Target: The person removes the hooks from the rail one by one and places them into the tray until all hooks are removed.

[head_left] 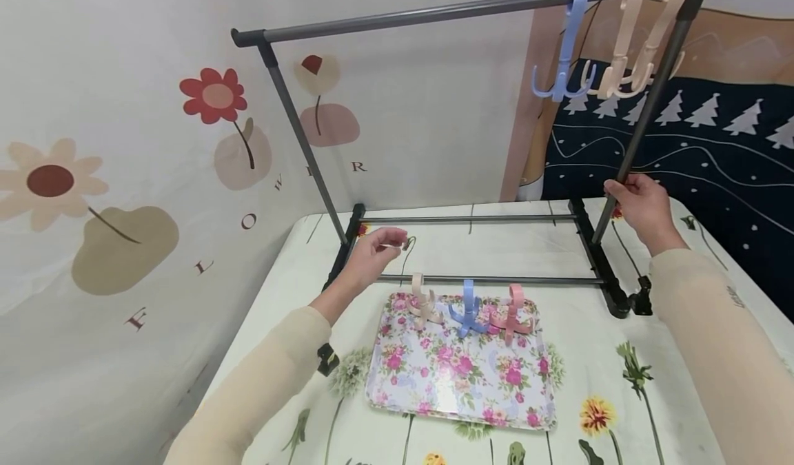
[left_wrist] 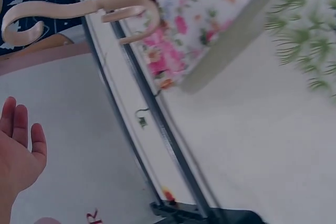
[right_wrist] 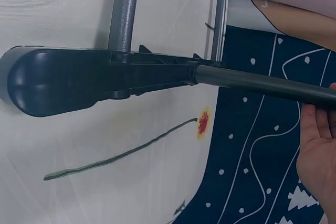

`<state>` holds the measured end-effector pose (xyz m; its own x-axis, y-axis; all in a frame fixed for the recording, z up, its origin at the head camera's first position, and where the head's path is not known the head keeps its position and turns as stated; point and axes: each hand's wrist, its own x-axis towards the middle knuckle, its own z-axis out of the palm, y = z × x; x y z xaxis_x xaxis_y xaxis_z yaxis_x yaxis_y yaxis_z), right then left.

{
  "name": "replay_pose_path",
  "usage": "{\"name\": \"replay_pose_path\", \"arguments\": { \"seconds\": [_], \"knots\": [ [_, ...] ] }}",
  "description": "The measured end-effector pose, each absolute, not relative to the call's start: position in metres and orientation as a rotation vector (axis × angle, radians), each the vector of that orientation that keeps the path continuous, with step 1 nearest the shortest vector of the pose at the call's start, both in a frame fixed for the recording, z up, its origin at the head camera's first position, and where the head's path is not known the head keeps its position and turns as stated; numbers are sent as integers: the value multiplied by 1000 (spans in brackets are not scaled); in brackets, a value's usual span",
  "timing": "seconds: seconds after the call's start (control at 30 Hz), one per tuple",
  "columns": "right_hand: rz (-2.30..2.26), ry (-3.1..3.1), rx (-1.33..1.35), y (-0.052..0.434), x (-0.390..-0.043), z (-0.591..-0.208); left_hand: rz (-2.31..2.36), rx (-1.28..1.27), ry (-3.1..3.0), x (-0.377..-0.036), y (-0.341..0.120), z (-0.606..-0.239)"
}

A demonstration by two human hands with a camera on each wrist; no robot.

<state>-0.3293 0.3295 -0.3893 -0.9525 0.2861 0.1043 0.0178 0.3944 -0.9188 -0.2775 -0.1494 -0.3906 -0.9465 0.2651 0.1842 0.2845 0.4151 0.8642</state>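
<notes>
In the head view a dark grey metal rack (head_left: 409, 18) stands on the table. My right hand (head_left: 645, 207) holds its right post (head_left: 645, 110) low down, thumb in front; the right wrist view shows the fingers (right_wrist: 315, 124) against that post. My left hand (head_left: 372, 255) is in the air near the left post (head_left: 304, 134), fingers loosely bent and holding nothing. From the right end of the top bar hang one blue hook hanger (head_left: 566, 45) and two beige hook hangers (head_left: 622, 38). A beige hanger (head_left: 423, 303), a blue one (head_left: 469, 311) and a pink one (head_left: 513, 317) lie on the floral tray (head_left: 459, 382).
Black feet (head_left: 598, 265) carry the rack, with two thin bars (head_left: 490, 280) between them. The tray is just in front of the lower bar. A flower-print cloth (head_left: 285, 375) covers the table, and printed curtains (head_left: 695, 141) hang behind and at the side.
</notes>
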Motion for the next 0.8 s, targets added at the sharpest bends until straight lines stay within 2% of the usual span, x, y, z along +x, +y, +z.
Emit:
{"name": "replay_pose_path", "arguments": {
  "seconds": [0.4,0.8],
  "knots": [
    [1560,-2437,-280,329,-327,-387,-1515,-456,-2496,-299,-150,-336],
    [1496,-2496,-287,327,-325,-386,-1381,-126,-2236,-332,-206,-296]
  ]
}}
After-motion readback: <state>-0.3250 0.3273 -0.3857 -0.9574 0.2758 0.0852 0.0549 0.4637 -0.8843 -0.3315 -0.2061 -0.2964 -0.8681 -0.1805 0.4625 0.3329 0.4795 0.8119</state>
